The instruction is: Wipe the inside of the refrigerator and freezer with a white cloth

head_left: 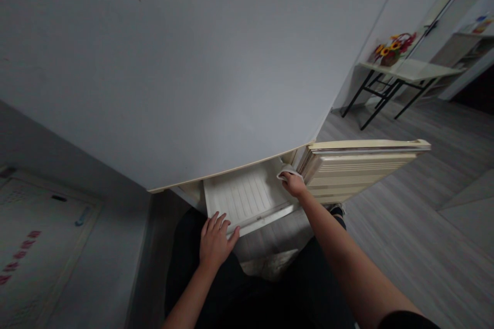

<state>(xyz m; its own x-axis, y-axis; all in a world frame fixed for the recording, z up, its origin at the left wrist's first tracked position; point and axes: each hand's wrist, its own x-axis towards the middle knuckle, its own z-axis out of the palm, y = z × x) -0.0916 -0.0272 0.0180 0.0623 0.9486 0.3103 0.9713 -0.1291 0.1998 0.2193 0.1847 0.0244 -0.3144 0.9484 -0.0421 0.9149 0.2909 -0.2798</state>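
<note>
Head view: the white ribbed drawer (239, 195) extends out of the refrigerator (216, 87), below its large pale panel and directly above the gap between my knees. The open refrigerator door (363, 169) stands to the right, its ridged inner face exposed. My left hand (216, 241) lies at the drawer's front left corner, fingers spread apart and reaching over the front rim (266, 220), gripping nothing that I can see. My right hand (294, 183) has its fingers closed on a white cloth (286, 169) at the drawer's right side, near the door's hinge edge. I cannot tell whether the cloth presses on the inner wall or on the upper edge. For sound wiping, I should brace the corner with the left palm — a projecting drawer may rock or slide when pushed from the opposite side. I should fold the cloth into a firm pad, so that no loose end catches between drawer and door, and draw it along the ribs rather than across them, since grooves tend to hold dirt. Corners call for a fingertip behind the cloth. Pressure should be moderate — thin plastic, if such it is, could flex.
</note>
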